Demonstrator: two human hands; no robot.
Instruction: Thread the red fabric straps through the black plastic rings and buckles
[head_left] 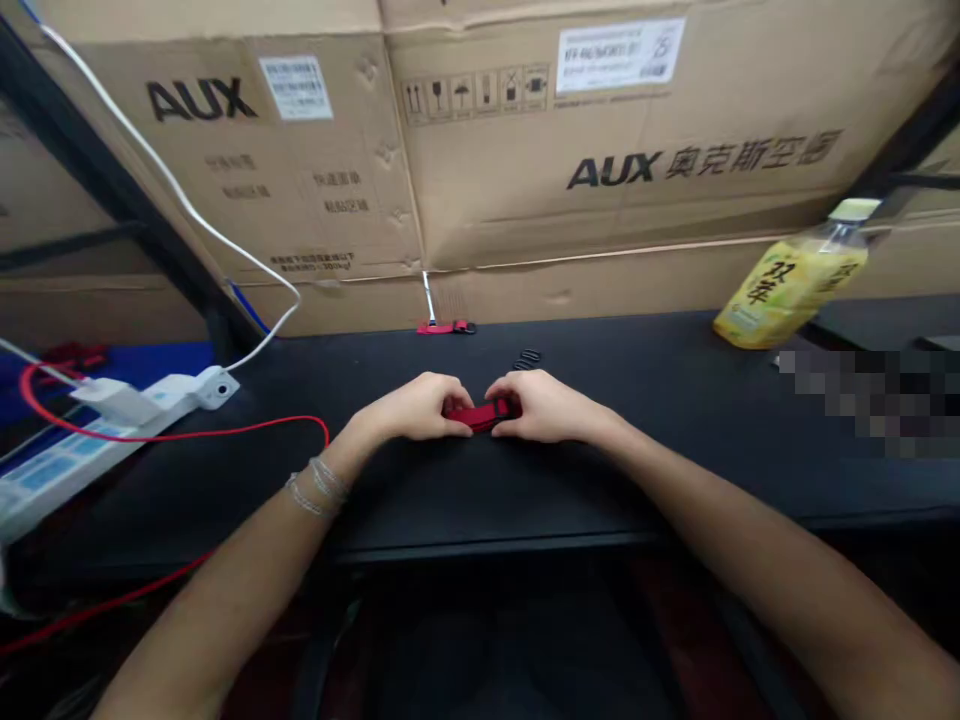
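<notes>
Both hands meet at the middle of the black table (637,480). My left hand (412,408) and my right hand (544,405) are closed on the two ends of a small red strap (480,412), pinching it low over the tabletop. A thin bracelet circles my left wrist. Just beyond the hands lie small dark rings (527,357). Further back, by the boxes, lies another red strap piece (442,327) with a dark ring at its end.
Large AUX cardboard boxes (525,150) wall off the back. A yellow drink bottle (795,280) leans at the right. A white power strip (97,430) with plugs, a white cable and a red cable (225,432) lie at the left.
</notes>
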